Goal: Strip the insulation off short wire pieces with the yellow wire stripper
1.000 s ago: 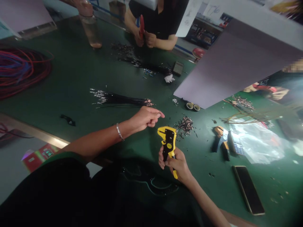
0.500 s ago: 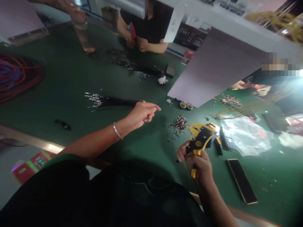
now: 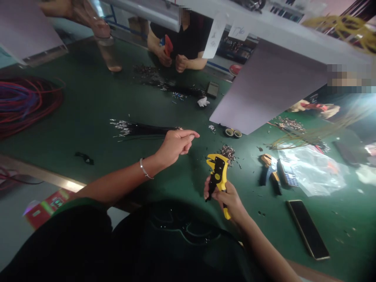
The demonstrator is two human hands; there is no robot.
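My right hand point(image 3: 225, 194) is wrapped round the handles of a yellow and black wire stripper point(image 3: 218, 172), whose jaws point up and left. Close by, my left hand point(image 3: 178, 145) is closed in a pinch, thumb against forefinger. Whatever lies between those fingertips is too small to make out. Behind the left hand is a bundle of black wires point(image 3: 143, 129) with silvery ends fanned to the left; part of it is hidden by the hand. A heap of small metal terminals point(image 3: 228, 152) lies just beyond the stripper's head.
Pliers point(image 3: 268, 168), a keypad phone point(image 3: 288, 172), a clear plastic bag point(image 3: 317, 172) and a smartphone point(image 3: 308, 229) lie to the right. Two tape rolls point(image 3: 233, 133) sit by a grey panel point(image 3: 264, 86). Coiled red and blue wires point(image 3: 29, 102) are left. Co-workers' hands hold red-handled tools opposite.
My right hand has brought the wire stripper leftward, nearer my left hand, uncovering the pliers. My left hand keeps its pinch. The view has shifted slightly.
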